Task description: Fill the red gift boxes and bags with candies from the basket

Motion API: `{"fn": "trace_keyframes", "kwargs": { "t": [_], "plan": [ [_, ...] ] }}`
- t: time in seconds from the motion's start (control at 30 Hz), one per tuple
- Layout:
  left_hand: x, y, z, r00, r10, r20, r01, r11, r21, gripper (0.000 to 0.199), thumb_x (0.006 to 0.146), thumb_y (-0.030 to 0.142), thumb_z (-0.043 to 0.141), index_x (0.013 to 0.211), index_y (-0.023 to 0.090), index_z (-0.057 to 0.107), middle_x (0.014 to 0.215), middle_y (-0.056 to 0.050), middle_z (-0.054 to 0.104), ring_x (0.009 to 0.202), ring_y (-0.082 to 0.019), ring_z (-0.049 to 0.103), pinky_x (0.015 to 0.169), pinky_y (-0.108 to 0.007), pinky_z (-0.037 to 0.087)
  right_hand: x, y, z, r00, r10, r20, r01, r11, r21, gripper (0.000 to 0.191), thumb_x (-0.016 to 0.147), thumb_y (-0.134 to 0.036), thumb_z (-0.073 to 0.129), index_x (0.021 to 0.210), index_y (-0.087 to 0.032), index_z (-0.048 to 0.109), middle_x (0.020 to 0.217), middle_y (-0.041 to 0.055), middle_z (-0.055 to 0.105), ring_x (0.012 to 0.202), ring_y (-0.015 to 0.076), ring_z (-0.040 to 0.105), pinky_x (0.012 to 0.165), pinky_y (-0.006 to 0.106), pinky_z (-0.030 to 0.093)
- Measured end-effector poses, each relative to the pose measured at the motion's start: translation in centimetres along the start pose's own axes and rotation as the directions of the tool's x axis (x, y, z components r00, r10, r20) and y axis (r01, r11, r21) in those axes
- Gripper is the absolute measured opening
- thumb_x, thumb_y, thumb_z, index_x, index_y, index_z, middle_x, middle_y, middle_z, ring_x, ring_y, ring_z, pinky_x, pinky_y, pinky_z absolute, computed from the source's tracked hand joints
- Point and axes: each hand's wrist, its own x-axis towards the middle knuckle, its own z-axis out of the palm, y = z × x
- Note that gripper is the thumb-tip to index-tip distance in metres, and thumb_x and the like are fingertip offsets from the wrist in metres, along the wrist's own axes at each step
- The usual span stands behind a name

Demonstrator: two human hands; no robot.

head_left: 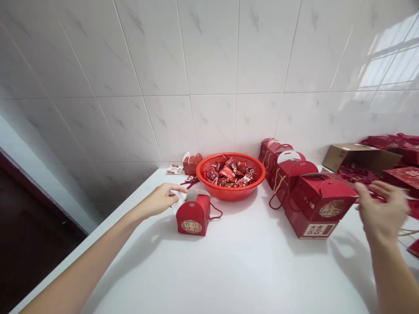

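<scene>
My left hand [163,199] is at the back left of a small red gift box [192,218] with gold lettering. Its index finger reaches over the raised white inner side of the box's flap, the thumb apart from it; whether they touch the flap I cannot tell. A dark red cord handle loops from the box's right side. Slightly blurred, my right hand [381,211] hovers beside the right end of a stacked red gift box [327,203], fingers apart and nothing visible in them. That box lies on top of another red box [307,224].
An orange-red plastic basket [231,193] of red-wrapped sweets [229,172] stands near the tiled wall. More red boxes [273,159] line up beside it. A cardboard box [337,157] with dark red cords is at the right, near flat red packaging [404,176]. A small red packet [190,165] sits behind.
</scene>
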Motion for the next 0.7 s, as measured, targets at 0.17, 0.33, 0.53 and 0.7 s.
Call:
{"fn": "trace_keyframes", "kwargs": {
  "t": [0.17,0.33,0.53,0.7],
  "plan": [
    [-0.5,2.0,2.2,0.987,0.156,0.036,-0.148,0.975,-0.166,0.031,0.069,0.03,0.056,0.09,0.021,0.076,0.114,-0.009,0.074,0.108,-0.03,0.066,0.083,-0.035,0.054,-3.8,-9.1,-1.8,0.983,-0.114,-0.147,0.159,0.925,0.345,0.016,0.082,-0.024,0.07,0.096,-0.02,0.077,0.09,0.011,0.072,0.05,0.0143,0.055,0.047,0.034,0.04],
    [-1.2,3.1,5.1,0.95,0.306,0.065,-0.283,0.929,-0.237,0.028,0.077,0.026,0.052,0.091,0.021,0.077,0.121,-0.009,0.07,0.111,-0.027,0.065,0.087,-0.036,0.054,-11.5,-16.0,-0.3,0.45,-0.594,0.667,0.14,0.784,0.605,0.027,0.098,-0.022,0.051,0.12,-0.026,0.065,0.107,0.0069,0.073,0.087,0.0205,0.069,0.073,0.034,0.057],
    [-2.0,3.1,6.4,0.909,0.413,0.056,-0.402,0.904,-0.147,0.035,0.083,0.019,0.046,0.096,0.024,0.078,0.141,-0.006,0.059,0.129,-0.027,0.056,0.094,-0.037,0.053,-16.0,-16.8,3.3,0.028,-0.655,0.755,0.154,0.749,0.645,0.029,0.103,-0.03,0.045,0.127,-0.026,0.061,0.118,0.007,0.071,0.122,0.0262,0.057,0.101,0.046,0.047],
    [-1.8,2.9,6.5,0.912,0.404,0.063,-0.399,0.914,-0.077,0.036,0.081,0.015,0.045,0.093,0.023,0.077,0.136,-0.007,0.062,0.121,-0.027,0.061,0.088,-0.036,0.054,-15.3,-16.6,3.6,0.069,-0.639,0.766,0.059,0.769,0.637,0.03,0.105,-0.031,0.039,0.097,-0.025,0.068,0.09,0.0021,0.07,0.099,0.0201,0.062,0.099,0.042,0.045]
  ]
}}
